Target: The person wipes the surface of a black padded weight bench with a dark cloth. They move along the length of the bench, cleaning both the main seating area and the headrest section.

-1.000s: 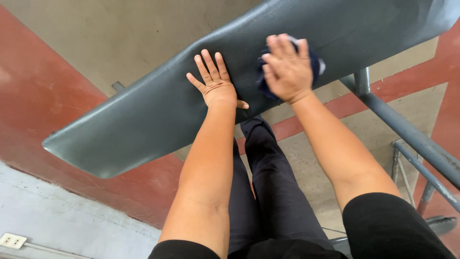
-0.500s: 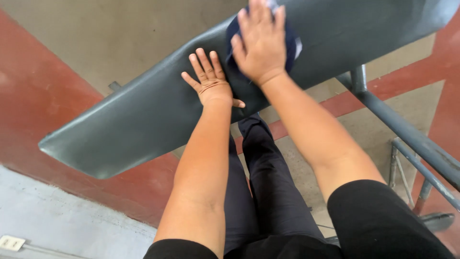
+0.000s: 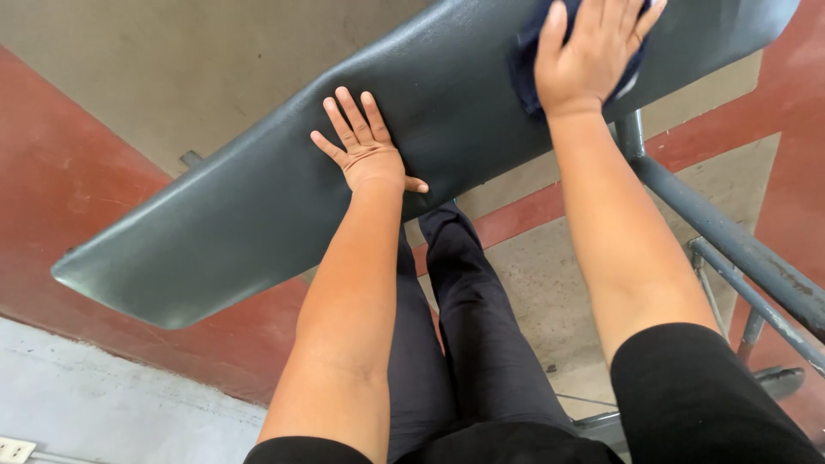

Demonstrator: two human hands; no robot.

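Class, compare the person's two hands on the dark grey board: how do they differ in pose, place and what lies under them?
The left hand lies flat with fingers spread, bare palm on the grey board; the right hand presses on a dark blue cloth. The left hand sits near the board's middle; the right hand is farther up, toward its upper end, partly cut off by the picture's edge. Both rest palm-down on the same board, arms stretched out.

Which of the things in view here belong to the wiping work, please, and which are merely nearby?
In use:
- dark grey padded vinyl seat panel
- dark blue cloth, under the right hand
- left hand, flat on the panel

Merely nearby:
- grey metal tube frame
- red and grey concrete floor
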